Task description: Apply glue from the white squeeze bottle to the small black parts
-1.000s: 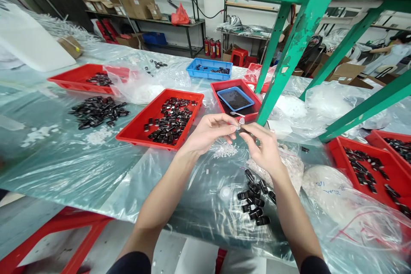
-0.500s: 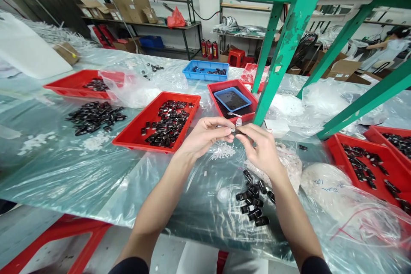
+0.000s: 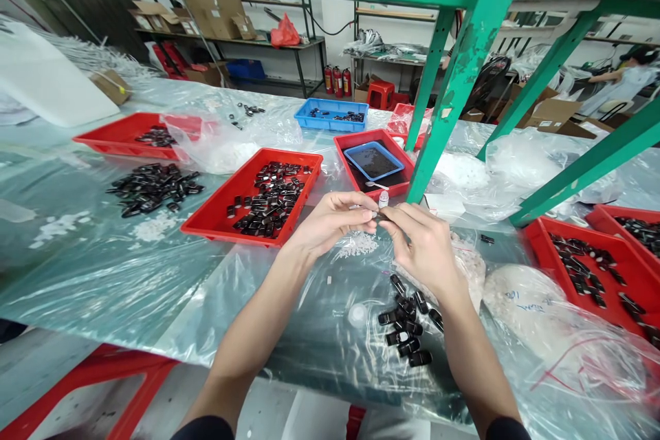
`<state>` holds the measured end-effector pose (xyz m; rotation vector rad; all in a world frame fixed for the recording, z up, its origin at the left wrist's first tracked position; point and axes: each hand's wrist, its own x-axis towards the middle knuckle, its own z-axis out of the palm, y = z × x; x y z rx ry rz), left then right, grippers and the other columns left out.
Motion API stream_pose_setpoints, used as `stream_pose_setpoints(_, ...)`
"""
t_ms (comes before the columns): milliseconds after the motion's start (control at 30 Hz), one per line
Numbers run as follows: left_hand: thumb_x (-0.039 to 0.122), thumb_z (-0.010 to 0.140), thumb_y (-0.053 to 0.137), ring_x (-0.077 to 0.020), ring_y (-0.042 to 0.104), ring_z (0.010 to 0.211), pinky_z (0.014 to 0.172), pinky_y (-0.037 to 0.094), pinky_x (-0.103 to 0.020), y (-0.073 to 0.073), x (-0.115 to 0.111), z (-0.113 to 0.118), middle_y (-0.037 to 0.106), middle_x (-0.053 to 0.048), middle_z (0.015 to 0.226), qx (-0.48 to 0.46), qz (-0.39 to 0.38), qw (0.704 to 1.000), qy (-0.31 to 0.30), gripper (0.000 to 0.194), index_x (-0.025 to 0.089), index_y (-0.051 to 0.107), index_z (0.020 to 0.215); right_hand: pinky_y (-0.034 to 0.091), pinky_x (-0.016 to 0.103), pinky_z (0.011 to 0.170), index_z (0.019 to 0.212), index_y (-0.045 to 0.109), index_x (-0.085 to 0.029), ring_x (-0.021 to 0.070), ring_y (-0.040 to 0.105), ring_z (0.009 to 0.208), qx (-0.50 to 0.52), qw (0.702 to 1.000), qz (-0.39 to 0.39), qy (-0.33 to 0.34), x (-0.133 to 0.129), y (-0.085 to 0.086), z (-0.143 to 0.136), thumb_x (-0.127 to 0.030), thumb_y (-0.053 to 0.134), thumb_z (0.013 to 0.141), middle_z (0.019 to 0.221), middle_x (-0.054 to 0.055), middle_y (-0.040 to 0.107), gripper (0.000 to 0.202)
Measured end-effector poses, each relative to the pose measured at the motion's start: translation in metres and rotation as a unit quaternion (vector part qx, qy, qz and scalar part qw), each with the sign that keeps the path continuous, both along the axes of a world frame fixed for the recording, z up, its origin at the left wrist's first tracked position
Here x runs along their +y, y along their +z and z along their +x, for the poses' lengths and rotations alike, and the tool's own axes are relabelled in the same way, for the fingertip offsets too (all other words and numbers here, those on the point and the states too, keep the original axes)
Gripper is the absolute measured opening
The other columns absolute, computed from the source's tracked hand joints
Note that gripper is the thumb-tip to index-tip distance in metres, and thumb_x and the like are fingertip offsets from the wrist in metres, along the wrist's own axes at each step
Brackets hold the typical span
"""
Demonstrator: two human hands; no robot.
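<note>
Small dark part [image 3: 381,216]: pinched by the fingertips of both left hand [image 3: 330,221] and right hand [image 3: 425,240], hands together above the worktop [image 3: 304,309]. Est. light, stiff, possibly slick; best held by its edges. Detail hidden by fingers. Small clear vial [image 3: 383,199] just beyond; black pieces [image 3: 407,323] nearer the body. Vs. earlier frame: right fingers bunched closer over part, less pale material visible; pieces unchanged.
</note>
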<state>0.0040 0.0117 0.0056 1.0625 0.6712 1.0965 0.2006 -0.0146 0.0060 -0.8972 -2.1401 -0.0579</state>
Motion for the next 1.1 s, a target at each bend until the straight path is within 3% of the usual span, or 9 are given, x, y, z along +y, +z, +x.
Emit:
stream_pose_setpoints(167,0.027,0.065,0.093,-0.0098,0.066,0.061,0.060,0.057,-0.023,0.000,-0.001,0.001,0.075,-0.001,0.081,-0.005,0.039,0.999,0.007,0.024,0.021,0.082,0.087,0.050,0.037,0.072,0.112,0.077,-0.019,0.0222,0.065,0.080,0.057,0.998,-0.020,0.020,0.003,-0.005,-0.006,-0.027,0.051,0.108,0.092,0.008,0.075,0.027)
stream_pose_setpoints(267,0.033,0.079,0.084,-0.0114,0.065,0.070,0.061,0.055,-0.023,0.000,-0.005,0.004,0.075,-0.003,0.088,0.059,0.160,0.980,0.104,0.025,0.023,0.081,0.102,0.053,0.035,0.068,0.104,0.079,-0.021,0.0213,0.066,0.078,0.211,0.966,-0.132,0.065,0.010,-0.011,-0.014,-0.035,0.060,0.103,0.091,0.006,0.075,0.023)
stream_pose_setpoints(367,0.032,0.087,0.078,-0.0186,0.069,0.097,0.084,0.059,-0.033,-0.002,-0.009,0.008,0.075,-0.007,0.109,0.207,0.340,0.889,0.228,0.037,0.025,0.074,0.123,0.052,0.032,0.057,0.093,0.079,-0.021,0.0187,0.061,0.065,0.344,0.882,-0.303,0.107,0.018,-0.016,-0.021,-0.048,0.067,0.096,0.085,0.005,0.073,0.030)
stream_pose_setpoints(467,0.031,0.086,0.080,-0.0255,0.063,0.126,0.107,0.054,-0.045,-0.006,-0.009,0.007,0.067,-0.011,0.135,0.327,0.456,0.793,0.235,0.060,0.026,0.061,0.142,0.053,0.031,0.055,0.091,0.078,-0.020,0.0181,0.061,0.064,0.429,0.797,-0.404,0.129,0.023,-0.017,-0.022,-0.056,0.072,0.088,0.089,0.007,0.074,0.037)
stream_pose_setpoints(633,0.031,0.091,0.076,-0.0275,0.063,0.128,0.107,0.054,-0.047,-0.012,-0.004,0.005,0.065,-0.015,0.136,0.387,0.500,0.738,0.234,0.056,0.021,0.058,0.143,0.053,0.029,0.054,0.087,0.077,-0.019,0.0194,0.066,0.069,0.480,0.730,-0.459,0.163,0.023,-0.017,-0.025,-0.052,0.081,0.081,0.090,0.008,0.074,0.034)
stream_pose_setpoints(733,0.029,0.093,0.071,-0.0259,0.069,0.118,0.101,0.057,-0.044,-0.014,-0.002,0.006,0.072,-0.014,0.126,0.382,0.529,0.711,0.263,0.044,0.018,0.063,0.135,0.051,0.027,0.052,0.082,0.076,-0.019,0.0168,0.062,0.065,0.483,0.729,-0.453,0.172,0.021,-0.017,-0.027,-0.050,0.084,0.080,0.086,0.006,0.073,0.032)
stream_pose_setpoints(833,0.030,0.089,0.074,-0.0238,0.073,0.109,0.094,0.059,-0.041,-0.015,-0.001,0.006,0.076,-0.011,0.120,0.363,0.551,0.698,0.278,0.041,0.020,0.067,0.128,0.050,0.026,0.053,0.082,0.076,-0.020,0.0159,0.061,0.063,0.461,0.756,-0.434,0.168,0.019,-0.018,-0.027,-0.051,0.083,0.083,0.083,0.004,0.072,0.032)
stream_pose_setpoints(967,0.031,0.083,0.077,-0.0230,0.073,0.109,0.096,0.060,-0.042,-0.013,0.002,-0.002,0.077,-0.009,0.119,0.317,0.542,0.722,0.290,0.042,0.022,0.068,0.122,0.052,0.027,0.056,0.092,0.078,-0.023,0.0165,0.061,0.066,0.421,0.801,-0.394,0.163,0.021,-0.021,-0.021,-0.055,0.076,0.091,0.087,0.003,0.072,0.032)
stream_pose_setpoints(1100,0.033,0.077,0.082,-0.0235,0.072,0.104,0.097,0.058,-0.045,-0.012,0.018,-0.024,0.077,-0.008,0.117,0.258,0.476,0.771,0.334,0.041,0.023,0.071,0.115,0.053,0.030,0.058,0.106,0.080,-0.025,0.0218,0.067,0.080,0.400,0.838,-0.351,0.120,0.024,-0.020,-0.014,-0.058,0.073,0.093,0.103,0.009,0.074,0.036)
